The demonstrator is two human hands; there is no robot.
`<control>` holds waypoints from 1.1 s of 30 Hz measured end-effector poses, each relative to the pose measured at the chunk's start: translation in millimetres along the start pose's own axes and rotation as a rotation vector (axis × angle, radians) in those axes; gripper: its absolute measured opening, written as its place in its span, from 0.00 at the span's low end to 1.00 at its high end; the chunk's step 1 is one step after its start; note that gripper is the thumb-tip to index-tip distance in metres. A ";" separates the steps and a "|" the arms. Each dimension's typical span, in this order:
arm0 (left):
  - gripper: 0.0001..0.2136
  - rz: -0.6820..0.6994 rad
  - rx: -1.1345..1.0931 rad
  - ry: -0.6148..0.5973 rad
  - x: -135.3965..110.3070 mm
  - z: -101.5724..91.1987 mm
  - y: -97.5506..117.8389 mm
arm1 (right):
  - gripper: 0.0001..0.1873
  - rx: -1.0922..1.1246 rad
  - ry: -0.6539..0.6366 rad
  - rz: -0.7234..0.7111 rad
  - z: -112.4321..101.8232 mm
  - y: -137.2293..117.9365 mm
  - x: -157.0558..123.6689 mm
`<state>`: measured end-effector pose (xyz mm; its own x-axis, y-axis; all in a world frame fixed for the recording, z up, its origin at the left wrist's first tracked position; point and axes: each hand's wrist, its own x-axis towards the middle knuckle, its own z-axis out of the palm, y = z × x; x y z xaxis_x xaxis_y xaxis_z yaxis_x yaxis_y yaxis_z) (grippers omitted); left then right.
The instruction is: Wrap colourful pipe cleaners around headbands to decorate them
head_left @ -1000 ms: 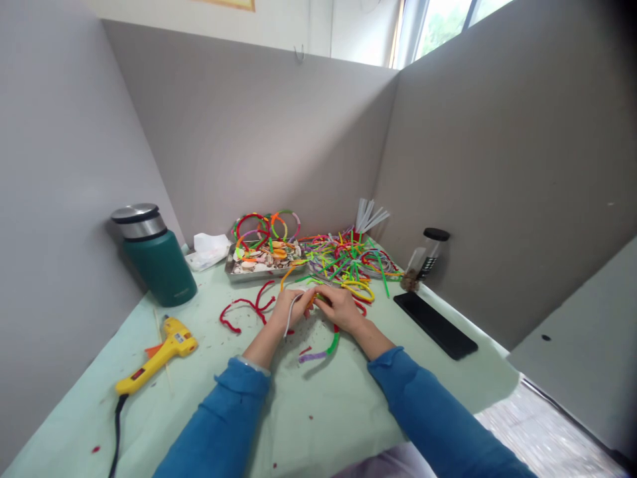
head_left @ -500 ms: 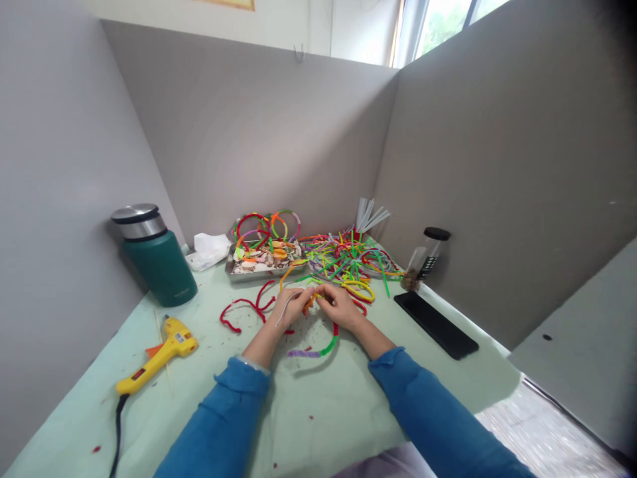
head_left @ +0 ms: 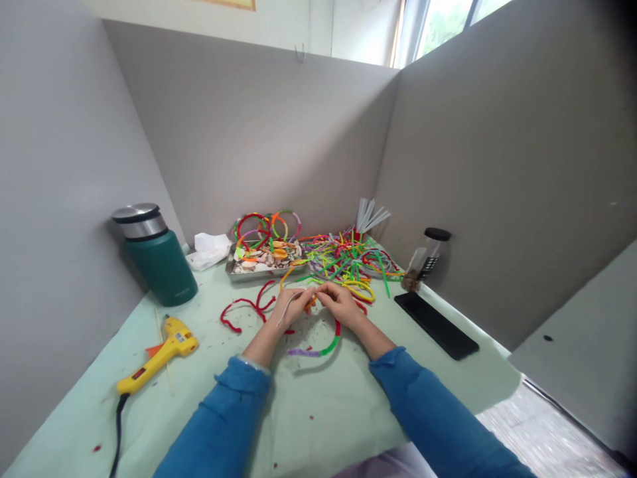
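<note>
My left hand and my right hand meet over the middle of the table, fingertips pinched together. Between them shows a bit of orange pipe cleaner, mostly hidden by the fingers. A thin white strand lies along my left hand toward the wrist. From under my right hand curves a wrapped strip of red, green and purple pipe cleaner, its purple end pointing left. Red pipe cleaners lie left of my left hand. A yellow pipe cleaner loop rests just beyond my right hand.
Behind the hands stands a metal tray of shells and coloured rings, beside a heap of pipe cleaners. A green bottle and yellow glue gun are at left. A black phone and clear bottle sit at right.
My fingertips have shifted very slightly around the orange pipe cleaner, and less of it shows. The hanging red, green and purple strip has swung a little to the right.
</note>
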<state>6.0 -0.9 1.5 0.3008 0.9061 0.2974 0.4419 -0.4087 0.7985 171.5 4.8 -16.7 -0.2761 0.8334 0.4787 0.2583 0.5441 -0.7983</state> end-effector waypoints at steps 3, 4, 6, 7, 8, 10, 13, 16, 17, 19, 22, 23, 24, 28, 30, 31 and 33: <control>0.23 -0.005 0.058 0.009 -0.1 -2.1 1.3 | 0.09 0.022 0.042 0.032 -2.4 3.9 1.8; 0.22 -0.017 0.103 0.002 0.0 -2.4 1.8 | 0.08 0.026 0.058 0.040 -3.4 5.8 2.6; 0.20 -0.019 0.210 -0.018 0.5 -1.9 2.0 | 0.08 0.029 0.101 0.051 -5.5 10.2 4.3; 0.19 -0.010 0.255 -0.018 0.6 -1.0 1.8 | 0.09 0.027 0.125 0.057 -6.4 12.4 5.2; 0.18 0.003 0.288 -0.021 0.7 0.3 1.4 | 0.09 0.022 0.151 0.063 -7.2 14.4 5.9; 0.16 0.023 0.312 -0.054 0.1 3.6 0.5 | 0.09 0.005 0.196 0.076 -8.7 17.0 7.0; 0.14 0.053 0.338 -0.122 -2.2 8.2 0.8 | 0.09 -0.043 0.226 0.092 -10.0 17.4 7.6; 0.14 0.093 0.353 -0.119 -4.5 10.5 3.8 | 0.09 -0.104 0.211 0.101 -10.6 16.0 7.3; 0.14 0.098 0.336 -0.121 -4.7 10.7 4.6 | 0.09 -0.123 0.199 0.100 -10.7 15.8 7.2; 0.15 0.086 0.244 -0.156 -4.2 10.3 4.7 | 0.09 -0.158 0.181 0.102 -10.9 16.2 7.1; 0.17 -0.003 0.007 -0.248 -1.6 7.1 0.7 | 0.09 -0.190 0.165 0.105 -11.3 18.1 7.0; 0.17 -0.048 -0.070 -0.277 -0.7 5.4 -1.0 | 0.09 -0.198 0.159 0.104 -11.4 18.7 7.0; 0.18 -0.093 -0.133 -0.302 -0.1 3.3 -2.5 | 0.09 -0.209 0.154 0.104 -11.6 19.1 7.0; 0.20 -0.215 -0.258 -0.392 -1.2 -6.3 -1.7 | 0.08 -0.255 0.144 0.105 -11.9 19.5 7.0; 0.20 -0.225 -0.238 -0.420 -2.9 -9.9 3.1 | 0.08 -0.263 0.141 0.104 -12.0 19.8 7.0; 0.20 -0.218 -0.198 -0.428 -3.5 -11.2 6.0 | 0.08 -0.263 0.140 0.101 -12.0 20.2 7.0; 0.18 -0.194 -0.081 -0.442 -4.3 -13.0 12.2 | 0.08 -0.260 0.141 0.094 -12.1 20.9 7.0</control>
<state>-0.8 -8.3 16.8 0.5573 0.8246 -0.0975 0.4630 -0.2112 0.8608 186.2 23.2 -25.6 -0.1134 0.8766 0.4676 0.5099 0.4553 -0.7299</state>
